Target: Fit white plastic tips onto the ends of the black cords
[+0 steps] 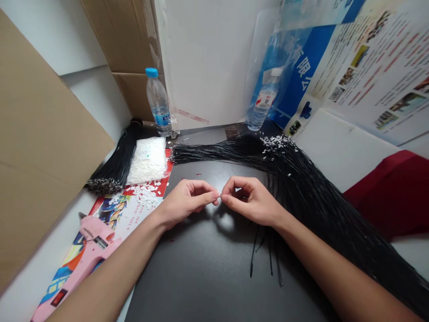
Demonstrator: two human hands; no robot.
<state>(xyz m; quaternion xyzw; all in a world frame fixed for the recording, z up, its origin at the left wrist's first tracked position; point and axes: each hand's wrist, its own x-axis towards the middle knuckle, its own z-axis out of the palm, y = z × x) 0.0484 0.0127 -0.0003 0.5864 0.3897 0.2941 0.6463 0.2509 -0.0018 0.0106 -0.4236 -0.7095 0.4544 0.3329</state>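
- A small white plastic piece (220,195) sits between the two hands, above the middle of the black tabletop (204,279). It is too small to tell whether a wire end is in it.
- The left hand (187,202) and right hand (250,201) face each other, with the fingers of each pinched together on the piece.
- A large bundle of thin black wires (301,188) curves across the tabletop to the right of the hands. A cluster of white pieces (275,145) sits on its upper part, so many ends look fitted, though the exact count is hidden.
- A few black wire ends (264,257) lie below the right hand, with no white piece visible on them.
- A second black wire bundle (117,156) lies further left, with silvery ends (103,185).
- A clear bag of white pieces (147,161) still looks well filled, and more loose white pieces (144,194) lie on a printed sheet (115,219) beside it.
- A pink glue gun (94,237) lies on the printed sheet near the left forearm.
- Two water bottles (158,102) stand at the back.
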